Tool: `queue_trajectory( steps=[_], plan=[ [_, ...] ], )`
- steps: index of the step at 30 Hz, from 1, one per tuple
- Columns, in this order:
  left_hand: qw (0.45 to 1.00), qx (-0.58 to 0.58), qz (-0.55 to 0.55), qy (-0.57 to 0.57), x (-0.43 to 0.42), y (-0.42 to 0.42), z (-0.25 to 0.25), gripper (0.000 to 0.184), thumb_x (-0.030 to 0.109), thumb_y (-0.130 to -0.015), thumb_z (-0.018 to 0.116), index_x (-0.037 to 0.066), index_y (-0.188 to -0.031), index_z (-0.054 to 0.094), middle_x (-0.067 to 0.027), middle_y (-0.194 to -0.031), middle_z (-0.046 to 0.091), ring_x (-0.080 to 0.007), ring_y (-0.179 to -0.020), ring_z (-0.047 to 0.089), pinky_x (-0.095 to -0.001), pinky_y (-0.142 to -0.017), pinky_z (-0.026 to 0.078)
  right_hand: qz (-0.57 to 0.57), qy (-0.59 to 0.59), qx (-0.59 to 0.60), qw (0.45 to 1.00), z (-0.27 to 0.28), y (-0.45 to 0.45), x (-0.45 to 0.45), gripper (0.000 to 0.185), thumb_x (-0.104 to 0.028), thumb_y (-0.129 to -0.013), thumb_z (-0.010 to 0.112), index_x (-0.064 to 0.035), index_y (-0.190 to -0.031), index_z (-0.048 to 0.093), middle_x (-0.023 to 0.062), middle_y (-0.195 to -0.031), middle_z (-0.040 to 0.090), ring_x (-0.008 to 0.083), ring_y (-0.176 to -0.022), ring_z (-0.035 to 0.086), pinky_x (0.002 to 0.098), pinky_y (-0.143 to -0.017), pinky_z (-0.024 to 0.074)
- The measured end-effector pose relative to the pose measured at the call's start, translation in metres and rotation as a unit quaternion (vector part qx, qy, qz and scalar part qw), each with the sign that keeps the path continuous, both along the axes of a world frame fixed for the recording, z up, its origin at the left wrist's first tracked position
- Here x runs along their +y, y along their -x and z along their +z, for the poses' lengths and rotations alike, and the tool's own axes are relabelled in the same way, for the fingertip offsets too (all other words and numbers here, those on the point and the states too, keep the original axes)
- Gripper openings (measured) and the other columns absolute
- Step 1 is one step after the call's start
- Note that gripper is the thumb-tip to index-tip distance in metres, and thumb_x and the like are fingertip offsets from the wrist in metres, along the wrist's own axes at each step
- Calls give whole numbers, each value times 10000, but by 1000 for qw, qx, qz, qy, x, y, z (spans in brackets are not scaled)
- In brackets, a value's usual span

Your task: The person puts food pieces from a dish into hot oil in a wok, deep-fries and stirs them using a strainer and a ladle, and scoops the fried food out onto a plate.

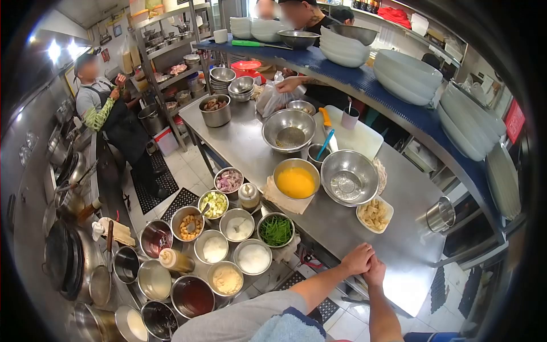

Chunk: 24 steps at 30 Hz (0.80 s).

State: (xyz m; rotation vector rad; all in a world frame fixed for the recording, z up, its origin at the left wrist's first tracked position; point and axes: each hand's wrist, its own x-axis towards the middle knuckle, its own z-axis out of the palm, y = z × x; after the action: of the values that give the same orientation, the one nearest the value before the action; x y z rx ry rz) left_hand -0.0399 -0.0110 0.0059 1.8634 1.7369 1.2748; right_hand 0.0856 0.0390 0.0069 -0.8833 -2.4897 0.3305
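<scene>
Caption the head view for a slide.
Left hand and right hand meet at a steel worktable holding a metal bowl of yellow liquid.

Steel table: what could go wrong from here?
1. Bowl of yellow liquid is uncovered near the steel table's edge; a bump might spill it.
2. Orange-handled knife lies among the bowls; someone could get nicked reaching across.
3. White dish of pale pieces is close to the clasped left hand and right hand; a careless reach might knock it.
</scene>
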Motion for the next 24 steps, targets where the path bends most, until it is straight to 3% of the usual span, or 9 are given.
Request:
queue_trajectory(
  steps=[14, 24],
  plan=[
    [1000, -3, -1, -6, 2, 0, 2, 235, 123, -717, 565, -13, -907, 539, -185, -971, 532, -336, -1007, 485, -399, -923, 402, -5, -7, 3, 1000, 3, 0, -2, 132, -139, -750, 591, -58, -830, 525, 172, -676, 595, 377, -627, 589, 463, -549, 461],
    [1000, 22, 2, -5, 6, -3, -6, 243, 122, -731, 561, -17, -930, 543, -190, -1006, 543, -335, -1047, 477, -391, -949, 390, -16, 3, -9, 1000, 11, 0, -5, 132, -156, -753, 591, -74, -844, 538, 130, -704, 617, 348, -637, 610, 450, -571, 484]
  ],
)
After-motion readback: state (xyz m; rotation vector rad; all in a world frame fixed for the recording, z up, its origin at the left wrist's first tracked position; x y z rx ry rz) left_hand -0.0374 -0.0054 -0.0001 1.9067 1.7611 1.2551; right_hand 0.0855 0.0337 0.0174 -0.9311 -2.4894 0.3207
